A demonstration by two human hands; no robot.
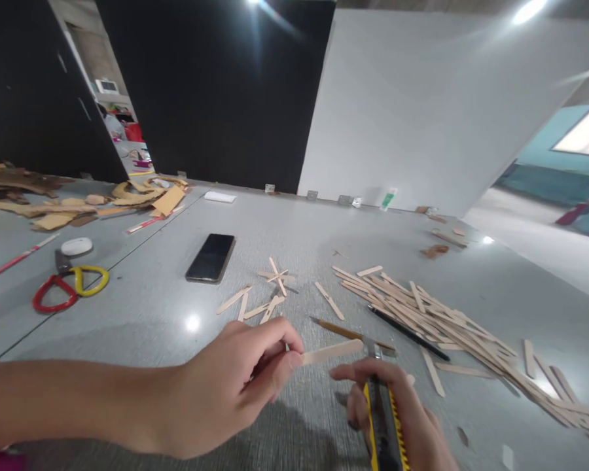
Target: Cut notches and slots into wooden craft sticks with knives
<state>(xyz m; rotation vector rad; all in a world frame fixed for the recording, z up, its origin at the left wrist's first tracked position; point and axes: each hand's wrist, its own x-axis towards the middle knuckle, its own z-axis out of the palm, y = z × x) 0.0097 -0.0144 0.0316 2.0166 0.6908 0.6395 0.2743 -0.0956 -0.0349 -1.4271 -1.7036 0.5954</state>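
Observation:
My left hand (245,379) is closed in a pinch on one end of a wooden craft stick (331,351), whose rounded free end points right. In my right hand (397,392) is a yellow and black utility knife (385,422), its metal front (372,347) close to the stick's free end. Whether blade and stick touch, I cannot tell. A brown pencil-like tool (341,328) lies just behind the stick. Beyond my left hand rest several cut stick pieces (233,299), some crossed over one another. To the right spreads a loose pile of craft sticks (436,314) with a black pen (412,333) across it.
A phone (211,258) lies on the grey table (147,307). Scissors with red and yellow handles (71,288) and a white mouse-like object (77,246) are at left, before cardboard scraps (69,209). Dark and white panels (387,104) stand along the back.

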